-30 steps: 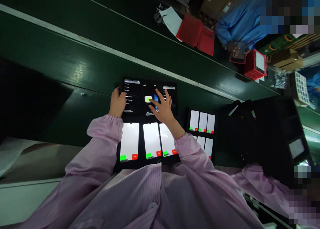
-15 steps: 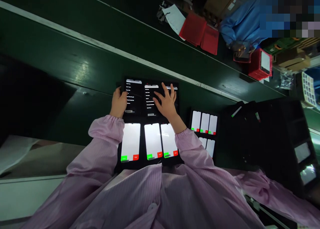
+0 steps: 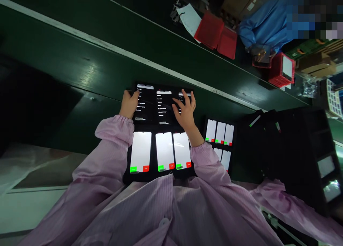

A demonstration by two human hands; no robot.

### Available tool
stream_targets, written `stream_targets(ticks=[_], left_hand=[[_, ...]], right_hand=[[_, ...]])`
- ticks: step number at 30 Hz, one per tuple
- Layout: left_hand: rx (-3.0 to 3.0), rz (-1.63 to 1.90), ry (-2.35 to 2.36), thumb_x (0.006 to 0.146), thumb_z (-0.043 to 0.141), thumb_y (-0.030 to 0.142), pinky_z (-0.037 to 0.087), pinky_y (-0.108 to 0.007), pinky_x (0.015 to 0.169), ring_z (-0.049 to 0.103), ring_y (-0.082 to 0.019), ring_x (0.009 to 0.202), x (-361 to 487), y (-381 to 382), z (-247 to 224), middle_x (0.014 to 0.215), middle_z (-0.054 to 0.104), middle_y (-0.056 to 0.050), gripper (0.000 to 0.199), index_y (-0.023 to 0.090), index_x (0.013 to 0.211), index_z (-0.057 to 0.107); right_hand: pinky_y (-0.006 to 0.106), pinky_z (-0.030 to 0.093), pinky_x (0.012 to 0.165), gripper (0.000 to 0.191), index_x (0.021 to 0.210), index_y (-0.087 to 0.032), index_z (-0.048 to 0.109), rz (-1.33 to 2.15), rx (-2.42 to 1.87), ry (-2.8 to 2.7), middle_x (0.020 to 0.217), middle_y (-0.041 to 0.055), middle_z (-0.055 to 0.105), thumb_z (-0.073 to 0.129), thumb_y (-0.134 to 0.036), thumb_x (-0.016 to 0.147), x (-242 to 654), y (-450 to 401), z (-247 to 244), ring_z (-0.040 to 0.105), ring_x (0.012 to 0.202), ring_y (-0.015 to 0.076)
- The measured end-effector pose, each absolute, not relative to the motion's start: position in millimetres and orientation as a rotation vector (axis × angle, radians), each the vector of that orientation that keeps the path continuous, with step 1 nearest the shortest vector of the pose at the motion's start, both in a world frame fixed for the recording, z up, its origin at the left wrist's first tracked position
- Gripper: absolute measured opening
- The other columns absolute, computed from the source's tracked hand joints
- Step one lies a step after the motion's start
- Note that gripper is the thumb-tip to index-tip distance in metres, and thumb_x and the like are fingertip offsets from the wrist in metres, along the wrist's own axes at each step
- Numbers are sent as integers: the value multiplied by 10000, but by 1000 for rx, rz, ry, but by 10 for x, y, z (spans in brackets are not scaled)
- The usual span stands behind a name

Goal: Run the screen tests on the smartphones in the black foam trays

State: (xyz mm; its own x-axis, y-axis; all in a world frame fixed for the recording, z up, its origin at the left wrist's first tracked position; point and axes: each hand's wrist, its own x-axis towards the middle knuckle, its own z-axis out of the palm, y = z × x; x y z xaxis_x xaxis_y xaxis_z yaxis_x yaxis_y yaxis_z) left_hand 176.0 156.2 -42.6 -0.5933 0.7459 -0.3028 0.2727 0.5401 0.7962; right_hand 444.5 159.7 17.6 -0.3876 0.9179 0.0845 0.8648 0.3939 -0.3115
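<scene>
Three smartphones with dark menu screens lie side by side in a black tray (image 3: 155, 123). My left hand (image 3: 129, 104) grips the tray's left edge, its thumb over the edge of the left phone (image 3: 145, 102); its other fingers are partly hidden. The middle phone (image 3: 164, 108) shows its whole menu. Over the right phone (image 3: 180, 97) my right hand (image 3: 185, 111) is spread open, covering most of its screen; whether a fingertip touches the glass I cannot tell. Closer to my body, a row of phones (image 3: 164, 149) glows white, with green and red boxes at the bottom.
To the right, smaller-looking lit phones (image 3: 220, 131) sit in another dark tray. Beyond them stands a black rack (image 3: 318, 131). Red folders (image 3: 209, 29) and a white sheet (image 3: 189, 20) lie across the green bench (image 3: 107, 78). A person in blue (image 3: 264, 20) is at the far right.
My left thumb has moved up along the left phone's edge. My right hand has shifted slightly right, uncovering more of the middle phone and part of the right phone's menu.
</scene>
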Motion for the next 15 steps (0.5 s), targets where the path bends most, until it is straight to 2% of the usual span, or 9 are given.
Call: stream_targets(ticks=[6,10,15], left_hand=[[747,943,2203,879,663,335,498,-558,1184,662,-392,1278,1789,1618,-368,1247,723,-189,299,195,1141,629],[713,988,2171,894,647,350,488,-569,1192,648,-395,1310,1784,1618,-351,1230,720,-181,206,212,1043,612],[658,1051,2135,904,659,327,473,-538,1207,643,-369,1308,1762,1637,-352,1096,718,-148,137,236,913,558]], right_hand=[[702,290,1312,388,1361,-317,757,244,-1655,-2239,1730,62,463,484,-448,1117,4795,1541,109,232,1681,397],[726,306,1287,385,1356,-318,760,234,-1740,-2182,1726,72,464,493,-445,1108,4885,1569,51,247,1665,416],[762,305,1268,402,1406,-330,728,254,-1780,-2187,1746,76,426,495,-445,1100,4873,1636,-20,213,1671,427]])
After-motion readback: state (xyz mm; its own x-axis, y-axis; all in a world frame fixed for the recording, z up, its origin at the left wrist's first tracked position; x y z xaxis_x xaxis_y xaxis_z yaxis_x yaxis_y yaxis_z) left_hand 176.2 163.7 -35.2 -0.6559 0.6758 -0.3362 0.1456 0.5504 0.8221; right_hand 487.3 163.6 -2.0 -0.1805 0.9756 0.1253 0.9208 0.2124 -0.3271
